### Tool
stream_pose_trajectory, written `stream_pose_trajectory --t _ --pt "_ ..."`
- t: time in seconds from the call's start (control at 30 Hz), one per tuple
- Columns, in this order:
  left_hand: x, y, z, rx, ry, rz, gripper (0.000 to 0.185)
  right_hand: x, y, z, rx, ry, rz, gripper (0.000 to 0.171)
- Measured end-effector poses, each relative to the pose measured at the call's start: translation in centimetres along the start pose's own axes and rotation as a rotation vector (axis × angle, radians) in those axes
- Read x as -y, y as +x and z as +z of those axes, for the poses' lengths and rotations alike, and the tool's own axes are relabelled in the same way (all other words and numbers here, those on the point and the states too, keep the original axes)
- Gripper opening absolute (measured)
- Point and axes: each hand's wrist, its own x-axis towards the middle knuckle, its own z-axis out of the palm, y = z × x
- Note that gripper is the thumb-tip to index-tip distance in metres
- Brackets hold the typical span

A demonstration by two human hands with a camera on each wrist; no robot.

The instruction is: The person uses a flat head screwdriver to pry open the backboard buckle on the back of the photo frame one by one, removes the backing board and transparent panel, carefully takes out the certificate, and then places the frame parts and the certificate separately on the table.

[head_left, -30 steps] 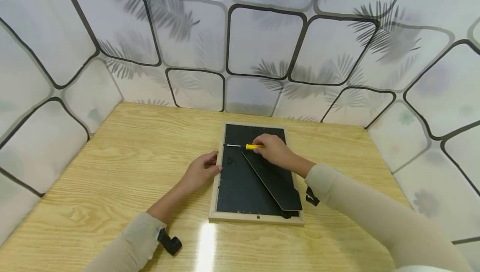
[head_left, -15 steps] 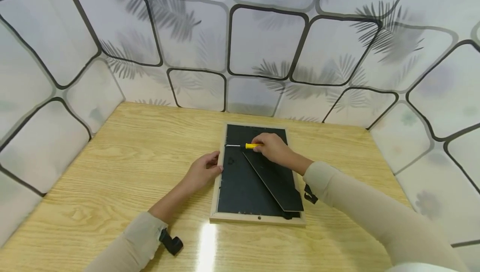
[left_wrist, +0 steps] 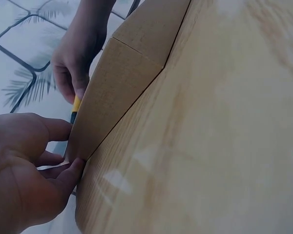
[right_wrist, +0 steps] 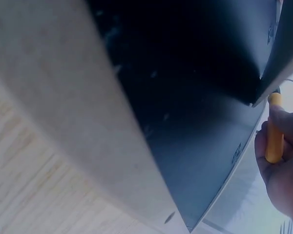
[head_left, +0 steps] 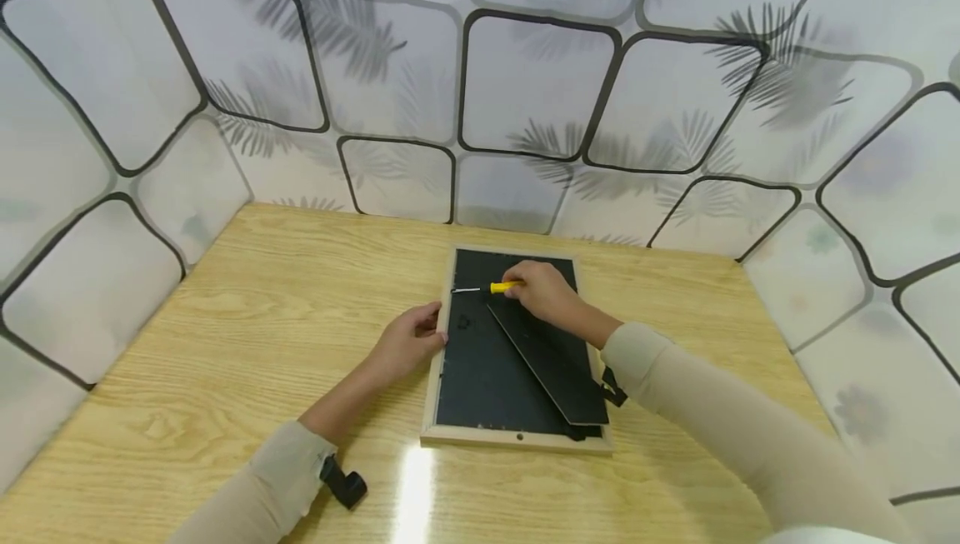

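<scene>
A picture frame (head_left: 480, 436) lies face down on the table, its pale wooden rim around a black backing board (head_left: 472, 377). A black easel stand (head_left: 551, 369) juts up at a slant from that board. My right hand (head_left: 543, 290) grips a small screwdriver (head_left: 500, 287) by its yellow handle; the shaft points left, with its tip at the inside of the left rim. My left hand (head_left: 405, 348) holds the frame's left side, fingertips and thumb at the wooden edge (left_wrist: 119, 92) in the left wrist view. The right wrist view shows the yellow handle (right_wrist: 275, 141) between fingers and thumb.
The wood-grain table (head_left: 262, 302) extends around the frame on all sides. A patterned wall covering (head_left: 532, 86) closes off the back and both sides. Black wrist straps (head_left: 342, 481) sit on both sleeves.
The right hand and screwdriver handle have risen slightly toward the far end of the frame, while the tip stays at the left rim. The left hand keeps its place.
</scene>
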Motion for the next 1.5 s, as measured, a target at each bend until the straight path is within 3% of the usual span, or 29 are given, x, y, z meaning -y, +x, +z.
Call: stream_pose_trajectory --t 0.23,0.47,0.83,1.1,1.33,1.5 --pt "0.2 0.2 0.0 -0.002 -0.005 0.002 0.062 -0.1 -0.1 -0.2 -0.008 0.145 0.104 0.025" --pt "0.3 0.0 -0.4 -0.004 -0.019 -0.018 0.063 0.8 0.5 -0.4 -0.062 0.316 0.112 0.032" --pt "0.3 0.0 -0.2 0.004 -0.022 0.015 0.062 1.3 1.1 -1.2 -0.002 0.35 0.148 0.036" --pt "0.1 -0.1 -0.1 -0.014 0.007 0.026 0.062 0.7 0.8 -1.8 0.067 0.407 0.103 0.041" --pt "0.2 -0.1 -0.2 -0.007 -0.017 0.002 0.062 0.9 1.3 -1.7 0.065 0.506 0.158 0.041" --pt "0.2 -0.2 -0.3 -0.002 -0.03 0.007 0.062 1.6 2.0 -1.7 0.047 0.547 0.151 0.037"
